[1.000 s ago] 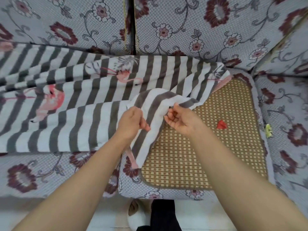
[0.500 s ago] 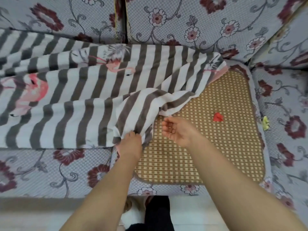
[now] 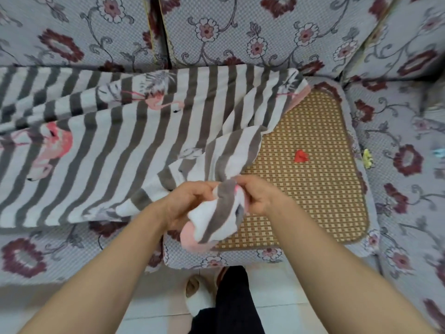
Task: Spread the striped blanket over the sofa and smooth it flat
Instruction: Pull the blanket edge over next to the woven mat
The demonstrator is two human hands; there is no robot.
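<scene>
Left hand [image 3: 190, 201] and right hand [image 3: 260, 196] both clamped on striped blanket's [image 3: 120, 150] bunched corner between them.

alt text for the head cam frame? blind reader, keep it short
Seen from above, a person's left hand and right hand both grip a bunched corner of a grey-and-white striped blanket with pink flamingos, which lies rumpled over a floral sofa. To the right, an uncovered woven seat mat carries a small red object.
</scene>
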